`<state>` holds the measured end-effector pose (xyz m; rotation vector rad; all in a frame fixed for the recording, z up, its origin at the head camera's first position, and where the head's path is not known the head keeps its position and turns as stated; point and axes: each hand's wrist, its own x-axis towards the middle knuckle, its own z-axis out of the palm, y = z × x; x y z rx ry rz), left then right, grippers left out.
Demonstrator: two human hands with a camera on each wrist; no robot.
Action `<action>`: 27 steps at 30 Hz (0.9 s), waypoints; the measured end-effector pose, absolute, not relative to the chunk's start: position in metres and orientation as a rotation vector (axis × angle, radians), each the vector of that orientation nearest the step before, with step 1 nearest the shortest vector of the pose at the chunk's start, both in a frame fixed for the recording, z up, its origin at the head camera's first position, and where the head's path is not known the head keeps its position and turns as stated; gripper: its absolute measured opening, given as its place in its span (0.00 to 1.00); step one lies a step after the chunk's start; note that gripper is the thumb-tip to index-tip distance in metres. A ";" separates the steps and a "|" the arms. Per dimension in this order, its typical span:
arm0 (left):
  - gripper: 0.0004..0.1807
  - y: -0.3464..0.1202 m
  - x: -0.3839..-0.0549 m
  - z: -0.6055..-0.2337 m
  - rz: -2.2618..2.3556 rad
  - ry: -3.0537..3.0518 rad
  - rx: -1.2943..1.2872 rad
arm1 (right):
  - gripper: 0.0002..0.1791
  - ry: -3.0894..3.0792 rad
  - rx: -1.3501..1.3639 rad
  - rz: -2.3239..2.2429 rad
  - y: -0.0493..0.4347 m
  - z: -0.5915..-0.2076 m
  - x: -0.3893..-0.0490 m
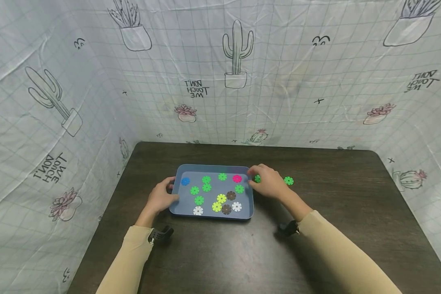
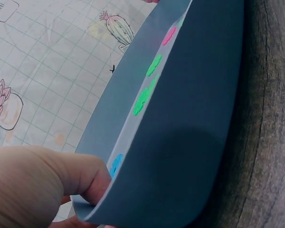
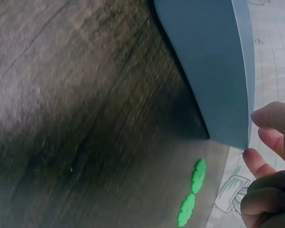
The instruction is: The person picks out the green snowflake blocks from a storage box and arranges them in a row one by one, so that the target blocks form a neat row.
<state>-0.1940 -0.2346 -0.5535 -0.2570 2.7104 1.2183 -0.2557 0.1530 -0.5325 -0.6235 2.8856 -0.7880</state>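
A shallow blue-grey tray [image 1: 213, 217] holds several flat, notched discs like plastic snowflake pieces: green [image 1: 194, 190], white [image 1: 198, 210], yellow [image 1: 217, 207], brown [image 1: 226, 209], one blue [image 1: 185, 181] and one pink [image 1: 237, 179]. My left hand [image 1: 161, 197] grips its left side, the thumb [image 2: 88, 175] hooked over the rim and the other fingers outside, mostly hidden. At the opposite side my right hand [image 1: 267, 181] holds the rim near the far right corner, fingertips on either side of the wall. Two green discs [image 3: 198, 175] lie on the table just beyond that corner, one partly covered by the right hand in the head view.
The dark wooden table [image 1: 338, 212] stretches well to the right of the tray and toward me. White gridded cloth [image 1: 279, 81] printed with cacti hangs behind it and along both sides. A black strap [image 1: 161, 234] circles the left wrist, another [image 1: 289, 228] the right.
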 end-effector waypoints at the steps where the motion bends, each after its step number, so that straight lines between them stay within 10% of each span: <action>1: 0.40 -0.235 -0.194 -0.553 1.218 2.711 -0.257 | 0.17 2.892 -0.627 -0.782 0.152 -0.533 -0.255; 27: 0.40 -0.234 -0.188 -0.555 1.241 2.730 -0.243 | 0.16 2.795 -0.825 -0.309 0.110 -0.525 -0.247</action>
